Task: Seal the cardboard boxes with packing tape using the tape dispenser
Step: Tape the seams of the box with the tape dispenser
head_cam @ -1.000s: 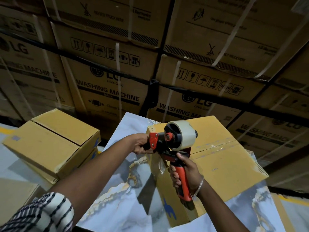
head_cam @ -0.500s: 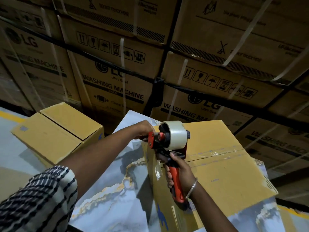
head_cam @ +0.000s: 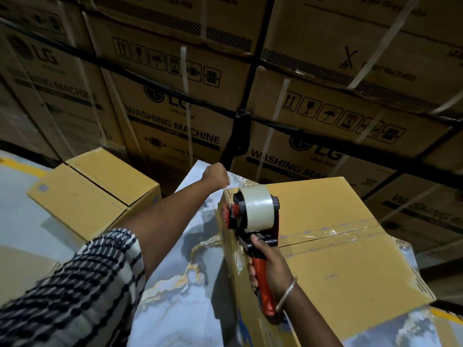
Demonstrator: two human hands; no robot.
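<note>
Background: stacked cartons (head_cam: 175, 126) read "LG", "WASHING MACHINE" (white strapping across them).
Surface: marbled table (head_cam: 180, 284).
Box: yellow cardboard box (head_cam: 338, 266), top seam taped.
Right hand (head_cam: 269, 266): gripped red tape dispenser (head_cam: 253, 221) at the box's left edge.
Left hand (head_cam: 216, 176): fisted, whether holding anything unclear.

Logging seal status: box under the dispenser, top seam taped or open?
Taped: clear tape runs along the box top's centre seam.

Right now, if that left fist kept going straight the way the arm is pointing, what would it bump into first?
Probably the stacked washing machine cartons behind the marble-patterned surface. The left hand points past the taped box corner; depth is unclear, but nothing nearer shows.
</note>
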